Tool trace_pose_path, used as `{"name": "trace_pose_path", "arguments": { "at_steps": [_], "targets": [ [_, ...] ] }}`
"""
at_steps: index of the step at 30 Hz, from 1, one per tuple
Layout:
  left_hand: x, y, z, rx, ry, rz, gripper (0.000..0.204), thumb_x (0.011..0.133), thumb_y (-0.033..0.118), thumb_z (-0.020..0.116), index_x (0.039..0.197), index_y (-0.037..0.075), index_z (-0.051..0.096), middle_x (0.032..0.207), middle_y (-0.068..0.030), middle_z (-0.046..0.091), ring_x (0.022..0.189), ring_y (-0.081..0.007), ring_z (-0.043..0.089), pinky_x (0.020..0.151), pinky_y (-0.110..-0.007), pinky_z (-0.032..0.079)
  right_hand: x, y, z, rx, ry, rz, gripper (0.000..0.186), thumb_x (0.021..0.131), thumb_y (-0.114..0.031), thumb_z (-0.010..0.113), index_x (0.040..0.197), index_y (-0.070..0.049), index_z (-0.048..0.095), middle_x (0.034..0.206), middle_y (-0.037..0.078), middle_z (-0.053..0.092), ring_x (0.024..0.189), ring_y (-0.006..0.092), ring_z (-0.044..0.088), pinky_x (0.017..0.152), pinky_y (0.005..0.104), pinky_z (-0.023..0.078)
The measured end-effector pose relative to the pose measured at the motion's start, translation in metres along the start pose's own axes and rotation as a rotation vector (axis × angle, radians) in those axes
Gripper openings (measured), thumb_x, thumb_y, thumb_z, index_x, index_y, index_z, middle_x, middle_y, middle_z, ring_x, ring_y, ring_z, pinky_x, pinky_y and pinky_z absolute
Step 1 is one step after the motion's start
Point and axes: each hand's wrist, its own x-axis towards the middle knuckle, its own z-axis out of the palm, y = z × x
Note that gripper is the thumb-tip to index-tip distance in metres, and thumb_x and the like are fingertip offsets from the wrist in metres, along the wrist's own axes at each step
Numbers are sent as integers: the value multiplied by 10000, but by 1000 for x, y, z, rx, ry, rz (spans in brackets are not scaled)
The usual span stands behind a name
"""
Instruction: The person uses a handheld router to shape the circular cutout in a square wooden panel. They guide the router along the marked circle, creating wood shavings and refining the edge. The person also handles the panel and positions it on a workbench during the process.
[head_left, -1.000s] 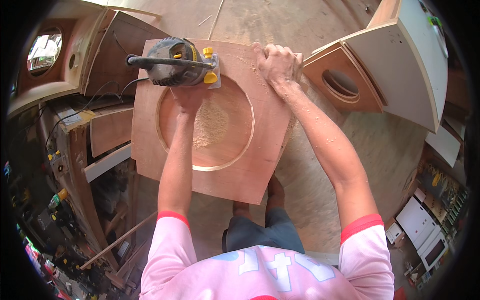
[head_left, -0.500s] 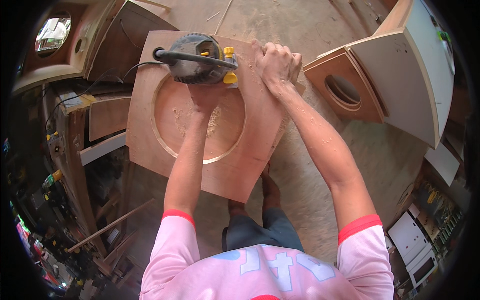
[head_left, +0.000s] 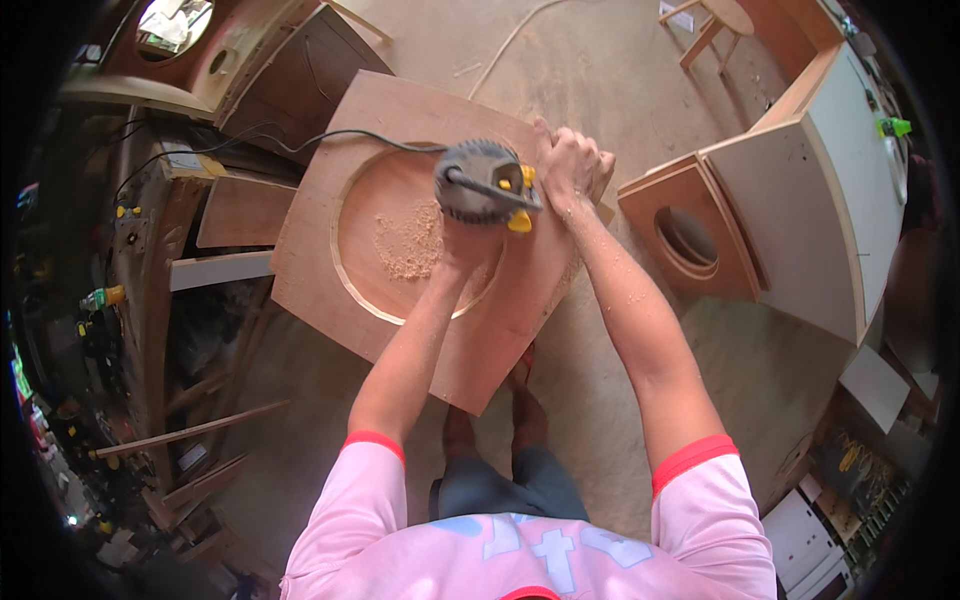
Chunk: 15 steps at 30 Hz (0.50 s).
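Working on this big wooden panel (head_left: 470,360), which looks twisted more clockwise in my view than half a second ago. Right of the panel is a pale cabinet (head_left: 805,205), with some open floor (head_left: 640,335) between their edges. The router (head_left: 478,185) was at the top of the panel's round cut, now it's over on the right rim. My left hand (head_left: 468,243) is grasping it, fingers hidden, while my right hand (head_left: 575,165) is clenched over the panel's upper right edge. Sawdust (head_left: 408,245) sits inside the circle.
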Motion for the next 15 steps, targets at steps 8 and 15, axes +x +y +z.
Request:
{"name": "trace_pose_path", "arguments": {
  "at_steps": [8,15],
  "targets": [
    [-18,26,1,-174,43,-117,783,653,102,961,1319,62,550,1126,-84,714,1009,-200,698,863,-358,587,-6,-3,-10,69,118,-94,486,1003,-527,587,1068,-77,758,1067,136,761,1061,291,686,1046,443,388],
    [-11,96,-31,-117,122,-122,783,677,176,974,1304,75,516,1033,-88,751,939,-224,751,820,-376,615,-23,-23,-155,1232,-611,-247,462,1017,-352,675,1326,-9,669,1241,112,717,1204,216,627,1042,361,489]
  ]
}}
